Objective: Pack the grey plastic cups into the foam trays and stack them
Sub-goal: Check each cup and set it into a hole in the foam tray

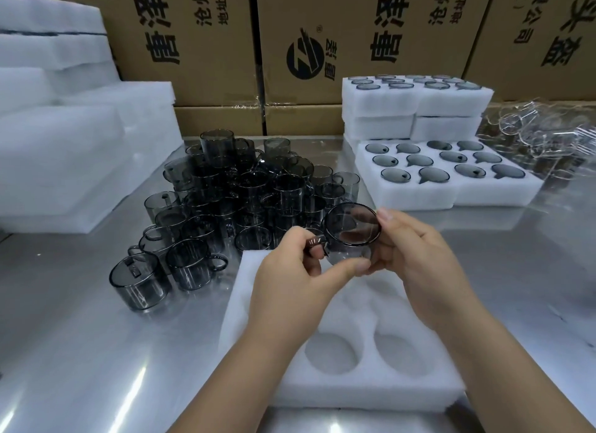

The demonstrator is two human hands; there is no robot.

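Already filled trays (416,102) are stacked behind; one grey cup (351,236) is pinched by fingers (346,266) of the left hand (290,281) and right hand (419,258) above an empty tray (364,390); a pile (245,187) is left

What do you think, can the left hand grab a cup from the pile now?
Probably not yet: the left hand pinches the handle of a cup that the right hand also holds. The pile lies close, with nothing in between.
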